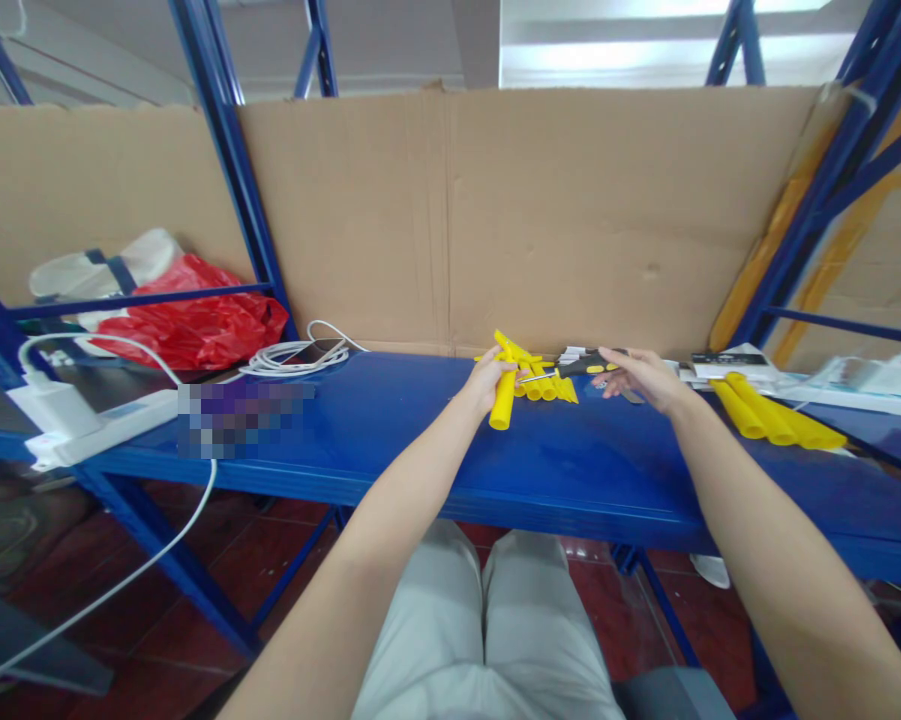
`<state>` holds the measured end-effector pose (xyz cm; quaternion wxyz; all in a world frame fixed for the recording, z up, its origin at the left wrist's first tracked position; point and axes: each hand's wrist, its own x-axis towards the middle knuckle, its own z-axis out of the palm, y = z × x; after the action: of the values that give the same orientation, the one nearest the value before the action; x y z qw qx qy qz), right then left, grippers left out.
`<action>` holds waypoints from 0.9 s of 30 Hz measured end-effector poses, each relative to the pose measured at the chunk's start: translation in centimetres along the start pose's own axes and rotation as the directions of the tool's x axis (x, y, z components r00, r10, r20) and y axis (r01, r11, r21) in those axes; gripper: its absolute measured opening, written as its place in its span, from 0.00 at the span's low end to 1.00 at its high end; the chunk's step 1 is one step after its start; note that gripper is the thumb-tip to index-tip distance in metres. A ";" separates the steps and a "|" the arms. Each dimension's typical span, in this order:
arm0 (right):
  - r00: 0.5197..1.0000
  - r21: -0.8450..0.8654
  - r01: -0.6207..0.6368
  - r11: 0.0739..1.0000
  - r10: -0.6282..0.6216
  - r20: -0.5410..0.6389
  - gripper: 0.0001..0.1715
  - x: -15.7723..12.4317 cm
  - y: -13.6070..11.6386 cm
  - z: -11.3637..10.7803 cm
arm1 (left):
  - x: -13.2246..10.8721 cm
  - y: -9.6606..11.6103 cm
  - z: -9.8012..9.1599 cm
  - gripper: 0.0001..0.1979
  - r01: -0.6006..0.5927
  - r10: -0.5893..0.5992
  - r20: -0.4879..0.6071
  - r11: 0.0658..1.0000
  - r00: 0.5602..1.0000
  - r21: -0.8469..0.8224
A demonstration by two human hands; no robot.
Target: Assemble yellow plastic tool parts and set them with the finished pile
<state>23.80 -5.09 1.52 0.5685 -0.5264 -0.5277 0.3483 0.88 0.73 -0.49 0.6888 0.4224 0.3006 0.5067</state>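
My left hand (485, 378) is closed around a yellow plastic part (503, 402) with a tube-shaped lower end, held just above the blue table. In my right hand (637, 375) is a screwdriver (598, 364) with a black and yellow handle. Its metal shaft points left at the yellow part; whether the tip touches a screw is too small to tell. Several more yellow parts (546, 388) lie in a row on the table, just behind and between my hands.
The blue tabletop (390, 420) has a cardboard panel (555, 220) along its back. More yellow tubes (765, 415) lie at right beside a white power strip (885, 395). At left are a coiled white cable (292, 357), a red plastic bag (202, 315) and another power strip (120, 425).
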 end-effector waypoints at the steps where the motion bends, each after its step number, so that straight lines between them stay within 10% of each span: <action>1: 0.998 0.039 0.019 0.999 -0.016 -0.061 0.23 0.0 -0.2 0.1 | 0.0 0.0 0.0 0.34 0.004 -0.004 0.005 1.000 1.000 0.004; 4: 0.957 0.168 0.118 0.979 -0.068 -0.281 0.17 0.2 -0.9 0.3 | 0.2 -0.2 -0.1 0.33 0.014 -0.014 0.004 1.000 1.000 0.018; 8: 0.788 0.339 0.263 0.903 0.002 -0.616 0.12 0.0 -2.2 0.5 | 0.3 -0.6 -0.2 0.31 0.025 -0.024 -0.017 0.999 1.000 0.031; 16: 0.581 0.442 0.402 0.802 0.150 -0.800 0.13 -0.8 -3.5 -0.2 | 0.1 -0.7 -0.3 0.35 0.063 -0.059 -0.040 0.992 0.997 0.108; 27: 0.539 0.538 0.434 0.723 0.270 -0.798 0.13 -0.8 -3.9 -1.2 | 0.4 -0.8 -0.5 0.34 0.053 -0.052 -0.012 0.992 0.999 0.110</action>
<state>24.18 -6.94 5.27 0.9164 -0.3484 -0.0473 0.1913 0.92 1.13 -1.38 0.6762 0.4496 0.3424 0.4727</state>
